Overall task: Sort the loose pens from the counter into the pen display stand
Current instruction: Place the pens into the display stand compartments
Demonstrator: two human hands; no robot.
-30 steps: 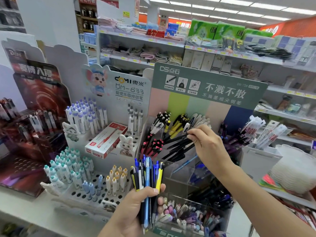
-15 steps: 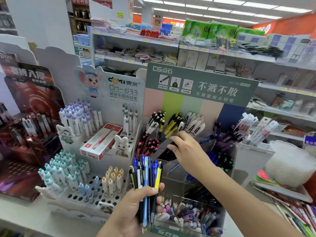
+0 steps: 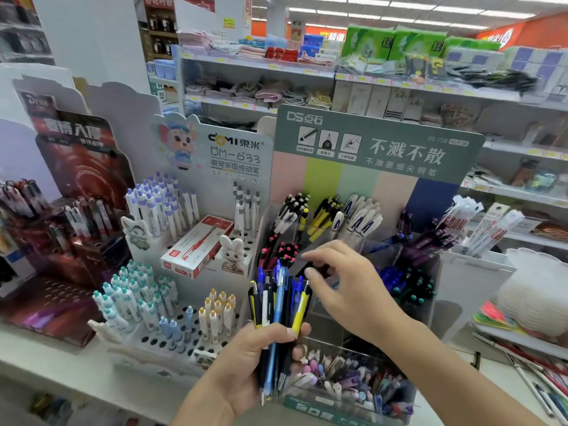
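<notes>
My left hand [image 3: 246,361] grips a bundle of loose pens [image 3: 278,305], blue, black and yellow, held upright in front of the pen display stand [image 3: 378,142]. That stand has a green header and clear tiered compartments filled with black, yellow, white, purple and blue pens. My right hand [image 3: 347,287] hovers just right of the bundle's tips, over the middle compartments. Its thumb and forefinger are slightly apart and point toward the pen tops. I see nothing clearly held in it.
A white holed stand [image 3: 215,149] with capped pens and a red box [image 3: 199,244] stands to the left, with a dark red display [image 3: 76,167] beyond it. More loose pens [image 3: 541,385] lie on the counter at lower right, below a white stack [image 3: 538,296].
My right hand has come down from the black pens in the upper compartment to the tips of the bundle. My left hand has kept holding the bundle.
</notes>
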